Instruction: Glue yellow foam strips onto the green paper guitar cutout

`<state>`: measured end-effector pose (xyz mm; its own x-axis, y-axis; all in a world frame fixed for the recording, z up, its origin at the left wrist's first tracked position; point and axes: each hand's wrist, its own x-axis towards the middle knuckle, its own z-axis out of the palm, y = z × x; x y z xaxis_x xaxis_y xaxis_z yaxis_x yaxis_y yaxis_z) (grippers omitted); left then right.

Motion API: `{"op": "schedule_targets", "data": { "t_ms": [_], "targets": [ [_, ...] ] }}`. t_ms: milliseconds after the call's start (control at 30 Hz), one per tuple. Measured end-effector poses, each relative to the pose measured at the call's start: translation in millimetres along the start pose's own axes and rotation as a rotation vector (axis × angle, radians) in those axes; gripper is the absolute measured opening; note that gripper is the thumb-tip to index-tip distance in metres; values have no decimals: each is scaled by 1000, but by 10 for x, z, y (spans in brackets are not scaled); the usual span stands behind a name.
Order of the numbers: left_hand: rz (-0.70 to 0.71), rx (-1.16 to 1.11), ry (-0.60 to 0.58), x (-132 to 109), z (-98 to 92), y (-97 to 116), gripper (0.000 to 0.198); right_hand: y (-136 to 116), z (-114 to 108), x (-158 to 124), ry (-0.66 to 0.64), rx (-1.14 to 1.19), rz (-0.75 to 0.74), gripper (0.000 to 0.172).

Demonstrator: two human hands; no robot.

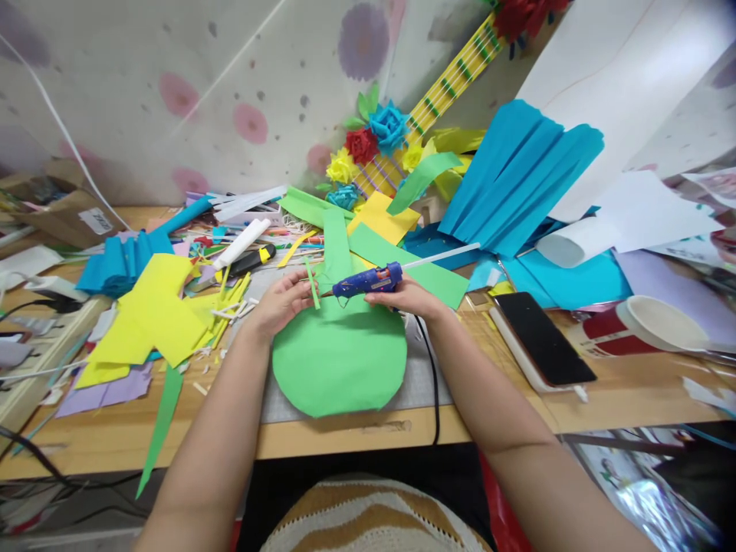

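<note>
My right hand (411, 295) is wrapped round a blue hot glue gun (368, 280), its nozzle pointing left and a white glue stick (441, 255) poking out of its back. Between the fingers of my left hand (288, 297) is a thin green paper strip (312, 284), held upright. The nozzle tip is close to this strip; whether they touch I cannot tell. Below both hands lies a green guitar-shaped paper piece (339, 360) with a rounded body and a long neck, on a grey mat (425, 387).
Yellow paper (152, 314) and blue crepe paper (123, 264) lie left, near a utility knife (253, 261). A phone (545, 339) and paper cup (638, 326) stand right. A flower-trimmed yellow paper guitar (454, 77) leans at the back. A black cord (430, 376) hangs over the table edge.
</note>
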<state>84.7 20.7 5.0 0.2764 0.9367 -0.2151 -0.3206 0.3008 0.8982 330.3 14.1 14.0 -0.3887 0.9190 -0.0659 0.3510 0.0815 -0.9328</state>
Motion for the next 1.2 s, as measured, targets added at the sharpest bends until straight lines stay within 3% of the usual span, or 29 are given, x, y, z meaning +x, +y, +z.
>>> {"op": "schedule_targets", "data": {
  "t_ms": [333,633,1200],
  "targets": [
    [63,-2,84,22,42,-24,19,36,25,-29,62,-22,13,39],
    [87,72,72,32,21,-69,29,-68,21,-46,-55,-91,-49,35],
    [87,87,48,24,15,-70,30,-55,24,-43,-29,-127,-39,37]
  ]
}}
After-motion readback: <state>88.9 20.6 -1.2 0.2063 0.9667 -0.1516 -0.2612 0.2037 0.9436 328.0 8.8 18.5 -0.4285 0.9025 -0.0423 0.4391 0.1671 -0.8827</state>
